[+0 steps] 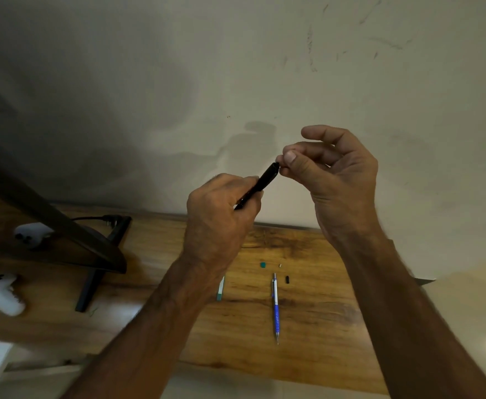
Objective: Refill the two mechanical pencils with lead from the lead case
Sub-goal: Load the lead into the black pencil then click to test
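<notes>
Left hand (218, 214) gripping black pencil (260, 184), right fingertips (289, 158) at its end

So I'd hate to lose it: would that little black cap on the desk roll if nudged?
The black cap looks round and tiny, so it probably rolls and weighs little. The wooden desk looks smooth and has no raised edge to stop it.

Glossy grained wood desk (308, 298); matt black pencil (260, 184); rough plaster wall (236, 67)
</notes>
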